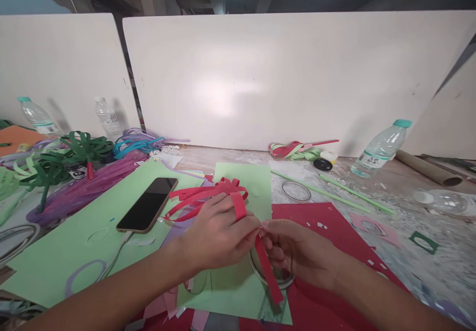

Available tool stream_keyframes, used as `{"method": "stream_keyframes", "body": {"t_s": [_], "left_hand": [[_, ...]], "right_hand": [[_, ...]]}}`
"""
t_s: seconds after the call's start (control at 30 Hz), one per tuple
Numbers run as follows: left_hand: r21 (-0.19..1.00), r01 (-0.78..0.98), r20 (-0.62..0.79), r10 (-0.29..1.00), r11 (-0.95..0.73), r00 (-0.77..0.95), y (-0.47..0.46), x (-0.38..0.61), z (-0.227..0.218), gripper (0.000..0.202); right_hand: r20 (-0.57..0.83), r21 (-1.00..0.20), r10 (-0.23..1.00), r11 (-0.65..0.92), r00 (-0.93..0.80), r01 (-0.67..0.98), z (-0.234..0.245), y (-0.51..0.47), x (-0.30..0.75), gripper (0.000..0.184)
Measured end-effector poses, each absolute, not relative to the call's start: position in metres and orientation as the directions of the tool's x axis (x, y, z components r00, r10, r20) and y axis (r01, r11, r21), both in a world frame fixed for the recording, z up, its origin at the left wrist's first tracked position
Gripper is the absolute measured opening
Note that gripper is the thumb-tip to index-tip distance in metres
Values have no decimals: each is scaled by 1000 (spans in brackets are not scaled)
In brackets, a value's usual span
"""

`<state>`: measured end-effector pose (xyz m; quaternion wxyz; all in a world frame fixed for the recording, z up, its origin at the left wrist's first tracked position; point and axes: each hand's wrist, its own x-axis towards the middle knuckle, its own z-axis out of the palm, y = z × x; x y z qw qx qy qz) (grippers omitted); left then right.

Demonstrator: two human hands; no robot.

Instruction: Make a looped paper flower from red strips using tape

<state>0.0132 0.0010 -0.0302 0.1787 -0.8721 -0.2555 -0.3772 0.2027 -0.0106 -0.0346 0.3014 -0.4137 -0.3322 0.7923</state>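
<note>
My left hand (pixel 219 237) is closed around a bundle of looped red paper strips (pixel 189 199), whose loops fan out above and left of the knuckles. One loop stands up over the fingers. With thumb and fingertips, my right hand (pixel 297 247) pinches at the same spot as the left fingertips. From there a loose red paper strip (pixel 268 271) hangs down; the exact pinch point is partly hidden. Below the hands lie a clear tape roll (pixel 286 285), a see-through ruler (pixel 270 308) and a light green sheet (pixel 230 301).
A phone (pixel 147 206) with a cable lies left on green paper. Dark red paper (pixel 316 276) spreads to the right. Behind are thin green sticks (pixel 323 192), a glue bottle (pixel 325 160), a water bottle (pixel 381 150) and a cardboard tube (pixel 429 169). A white panel (pixel 290 78) closes the back.
</note>
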Motion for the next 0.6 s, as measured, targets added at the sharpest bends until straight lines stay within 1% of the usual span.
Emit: {"method": "stream_keyframes", "body": {"t_s": [0.1, 0.2, 0.27, 0.33, 0.37, 0.43, 0.53, 0.6], "left_hand": [[-167, 575, 736, 286, -801, 613, 0, 13, -31, 10], [-177, 560, 727, 277, -809, 629, -1, 13, -31, 10], [-153, 556, 728, 287, -817, 623, -1, 14, -32, 11], [-87, 551, 727, 325, -830, 605, -1, 14, -33, 11], [-35, 547, 721, 358, -837, 594, -1, 15, -34, 11], [116, 545, 688, 463, -831, 558, 0, 14, -33, 12], [433, 516, 546, 670, -739, 502, 2, 11, -29, 19], [659, 420, 420, 769, -624, 482, 5, 8, -25, 26]], "right_hand": [[-482, -756, 728, -626, -487, -188, -34, -11, 203, 24], [-479, -751, 720, -632, -501, -190, -36, -11, 204, 23], [-468, -757, 724, -625, -506, -194, -37, -11, 204, 22], [-452, -763, 740, -610, -498, -213, -38, -11, 203, 20], [-442, -768, 752, -599, -490, -227, -39, -11, 203, 19], [-408, -793, 782, -559, -470, -241, -39, -9, 204, 19], [-302, -887, 852, -415, -427, -200, -33, -5, 206, 23], [-202, -961, 899, -258, -390, -98, -26, -2, 207, 26]]}}
